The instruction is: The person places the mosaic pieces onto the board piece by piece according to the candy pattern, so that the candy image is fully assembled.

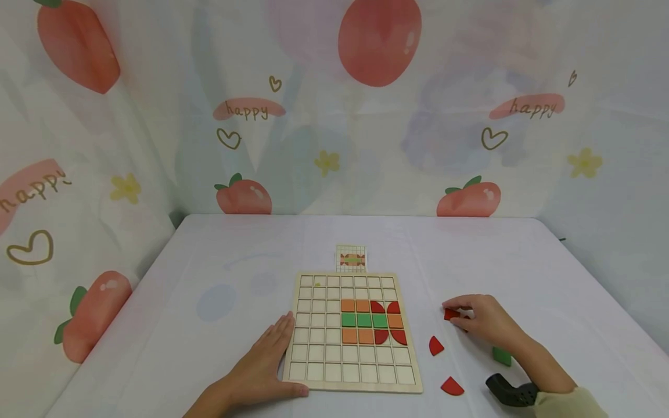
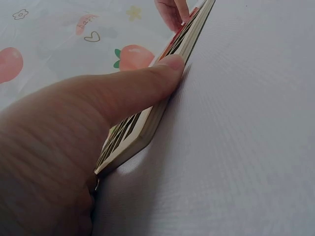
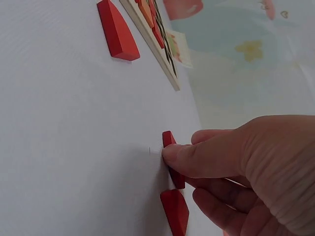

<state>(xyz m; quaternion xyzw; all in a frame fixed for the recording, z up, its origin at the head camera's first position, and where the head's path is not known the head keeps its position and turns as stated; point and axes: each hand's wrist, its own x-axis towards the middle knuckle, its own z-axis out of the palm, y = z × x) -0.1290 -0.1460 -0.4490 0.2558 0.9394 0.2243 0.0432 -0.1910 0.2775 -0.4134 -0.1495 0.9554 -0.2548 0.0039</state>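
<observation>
A wooden grid board [image 1: 319,384] lies on the table, with orange, green and red pieces set in its middle and right cells. My left hand [image 1: 261,363] rests against the board's left side, fingers stretched along that edge and thumb at the near corner; the thumb [image 2: 142,88] touches the rim in the left wrist view. Right of the board, my right hand [image 1: 488,319] pinches a red block [image 3: 167,139] between thumb and fingers, close to the tabletop. Another red block [image 3: 174,209] lies just beside it, partly hidden by the hand in the head view.
Two red quarter-round blocks [image 1: 435,346] lie between the board and my right arm. A green block [image 1: 502,356] is partly beneath the right wrist, near a black curved object [image 1: 509,392]. A small pattern card [image 1: 351,251] touches the board's far edge. Printed cloth walls surround the table.
</observation>
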